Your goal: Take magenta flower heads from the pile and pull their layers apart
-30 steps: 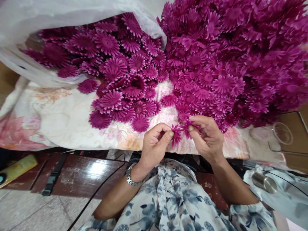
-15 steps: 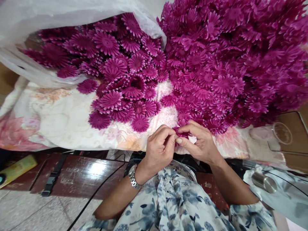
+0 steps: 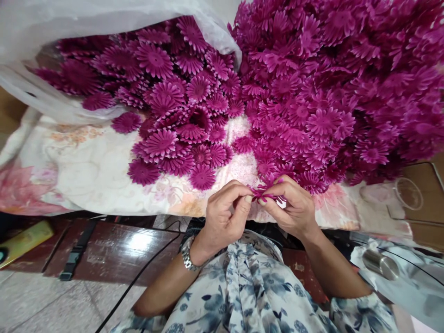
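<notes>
Between my two hands, over the table's near edge, is a small magenta artificial flower (image 3: 263, 193) with thin petals. My left hand (image 3: 227, 212) pinches its left side between thumb and forefinger. On the other side, the thumb and fingers of my right hand (image 3: 293, 208) grip its petals. Parts of the flower are hidden behind my fingertips. Just beyond my hands lies a big heap of magenta flowers (image 3: 322, 122). To the left, flat flower heads (image 3: 161, 143) lie in a looser pile.
A white plastic bag (image 3: 104, 21) opens around the left pile. A floral cloth (image 3: 86, 171) covers the table. A clear round container (image 3: 409, 193) is at the right. Below are a brown bench (image 3: 114, 249), a black cable (image 3: 138, 273) and a metal cup (image 3: 381, 263).
My hands have drawn slightly apart, and more of the flower's petals show between them. The piles have not visibly changed.
</notes>
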Tool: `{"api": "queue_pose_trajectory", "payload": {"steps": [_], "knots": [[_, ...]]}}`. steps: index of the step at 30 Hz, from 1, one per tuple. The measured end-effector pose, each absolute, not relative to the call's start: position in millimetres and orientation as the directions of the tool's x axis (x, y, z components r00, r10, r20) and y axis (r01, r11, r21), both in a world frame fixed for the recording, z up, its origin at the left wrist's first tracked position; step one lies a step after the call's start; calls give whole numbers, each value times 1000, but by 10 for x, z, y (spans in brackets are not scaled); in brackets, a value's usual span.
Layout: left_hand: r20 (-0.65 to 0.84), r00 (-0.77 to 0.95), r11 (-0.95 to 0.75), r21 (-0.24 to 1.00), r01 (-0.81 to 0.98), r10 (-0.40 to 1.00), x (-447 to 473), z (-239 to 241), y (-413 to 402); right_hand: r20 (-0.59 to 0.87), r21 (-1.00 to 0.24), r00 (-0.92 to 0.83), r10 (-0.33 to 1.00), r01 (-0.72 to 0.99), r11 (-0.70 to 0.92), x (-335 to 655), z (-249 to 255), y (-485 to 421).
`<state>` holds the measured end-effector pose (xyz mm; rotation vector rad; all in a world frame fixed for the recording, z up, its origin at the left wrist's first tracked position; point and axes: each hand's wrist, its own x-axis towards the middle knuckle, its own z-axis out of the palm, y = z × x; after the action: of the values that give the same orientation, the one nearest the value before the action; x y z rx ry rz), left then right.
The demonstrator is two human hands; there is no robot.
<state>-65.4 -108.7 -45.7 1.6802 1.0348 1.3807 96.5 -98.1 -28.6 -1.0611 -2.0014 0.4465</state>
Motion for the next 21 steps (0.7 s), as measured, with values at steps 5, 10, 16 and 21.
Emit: {"api": "queue_pose_trajectory", "payload": {"steps": [5,10,16,21], "knots": [[396,127,-411,901,135,909,-646,-468,-1084,488,-629,-310,816,523,575,976,-303,-978],[401,176,-425,896,128,899,-632,-474,-1079,497,-644,-300,814,502,578,971,-320,-986],[298,206,-309,951,22,932,-629,-473,-1066,466,-697,-301,832,455,555,992,-328,-987],[89,286,-42,985,-168,954,-628,-523,-1035,433,-773,-333,838,340,535,993,-329,-975]]}}
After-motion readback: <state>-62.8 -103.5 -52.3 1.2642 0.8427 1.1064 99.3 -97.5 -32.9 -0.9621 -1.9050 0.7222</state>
